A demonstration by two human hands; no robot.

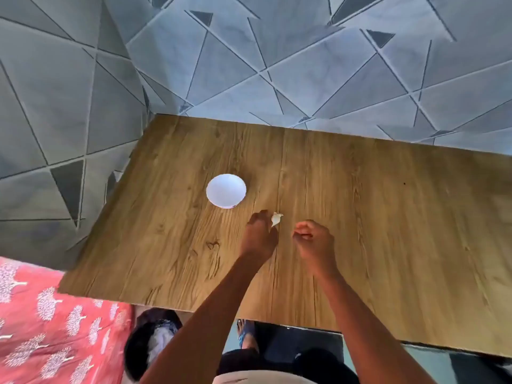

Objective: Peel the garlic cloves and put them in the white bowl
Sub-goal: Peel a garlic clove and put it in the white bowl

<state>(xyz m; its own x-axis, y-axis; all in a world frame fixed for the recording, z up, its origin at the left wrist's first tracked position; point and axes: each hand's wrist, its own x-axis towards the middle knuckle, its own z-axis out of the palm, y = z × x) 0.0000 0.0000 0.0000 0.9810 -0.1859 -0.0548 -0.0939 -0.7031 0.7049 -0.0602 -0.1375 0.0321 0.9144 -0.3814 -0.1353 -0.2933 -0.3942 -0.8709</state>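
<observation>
Wooden table (360, 217), brown grain running near to far, set into a corner of the room. Behind and to the left, walls (277, 65) papered in grey with dark-lined triangles. On the table's left half, a white bowl (226, 190), upright, nothing visible inside. Just right of it and nearer, a garlic clove (276, 218) with papery skin, pinched at the fingertips of the left hand (259, 236); whether touching the wood or lifted, cannot tell. Right hand (313, 242) close beside, apart from the clove, fingers curled in; whether holding anything, cannot tell. Below the table's near edge, at left, a red cloth (55, 328) printed with white trees; beside it a dark bin (149, 347) with something pale inside; further right, a foot in a blue sandal (246, 336) on the floor.
</observation>
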